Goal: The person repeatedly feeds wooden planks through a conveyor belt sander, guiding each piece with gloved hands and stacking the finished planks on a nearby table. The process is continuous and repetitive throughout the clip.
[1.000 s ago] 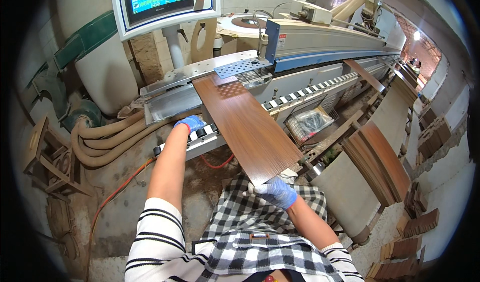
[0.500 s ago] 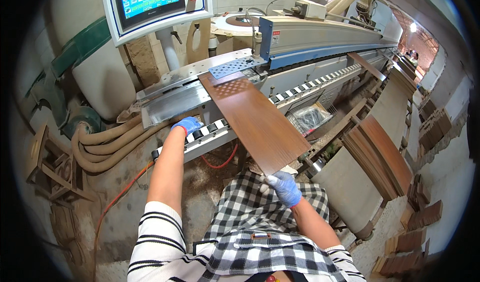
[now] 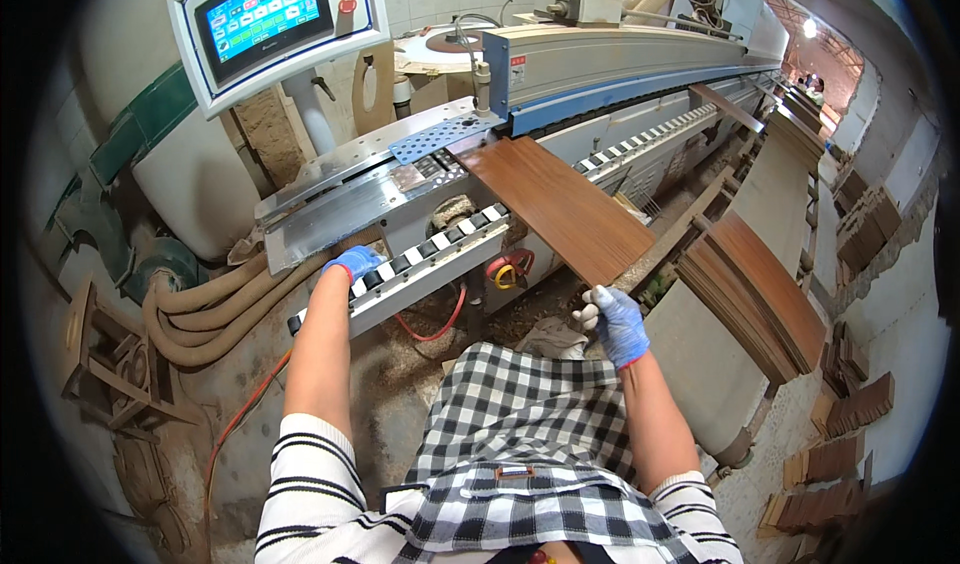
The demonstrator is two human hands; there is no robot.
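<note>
A long brown wooden board lies slantwise, its far end at the blue perforated plate of the machine. At its near corner is my right hand, in a blue glove with pale fingertips; thumb and bent fingers are closed there. In a matching glove, my left hand rests at the far side of the roller rail, near its left end. Its fingers bend over the rail and are partly hidden. Black and white rollers line the rail's top.
A control panel with a lit screen stands at upper left. Thick hoses curl at the left. Stacked boards lie on a conveyor to the right. A red hose hangs under the rail.
The board has shifted right, away from the rail, and my right hand has moved right with its near corner. My left hand stays on the rail. The view has shifted slightly.
</note>
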